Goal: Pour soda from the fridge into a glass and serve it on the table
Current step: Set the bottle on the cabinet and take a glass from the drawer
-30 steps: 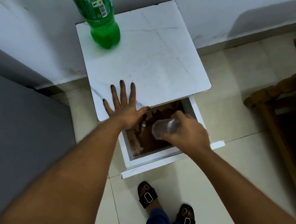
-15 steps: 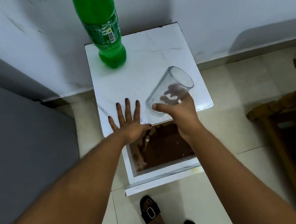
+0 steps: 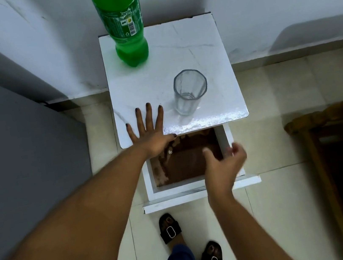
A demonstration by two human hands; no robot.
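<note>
A clear empty glass [image 3: 189, 92] stands upright on the white marble-look table top [image 3: 206, 53], near its front right. A green Sprite bottle [image 3: 123, 23] stands at the table's back left. My left hand [image 3: 149, 131] lies flat with fingers spread on the table's front left edge, just left of the glass. My right hand [image 3: 224, 164] hovers empty over the pulled-out drawer [image 3: 191, 162], fingers loosely apart and blurred, below and apart from the glass.
The open drawer sticks out toward my feet, its brown inside bare. A grey fridge side [image 3: 20, 152] fills the left. A wooden chair [image 3: 336, 149] stands at the right. The white wall is right behind the table.
My right hand lifted the glass out of the drawer, set it upright on the table top, let go and drew back over the drawer. The left hand stayed flat.
</note>
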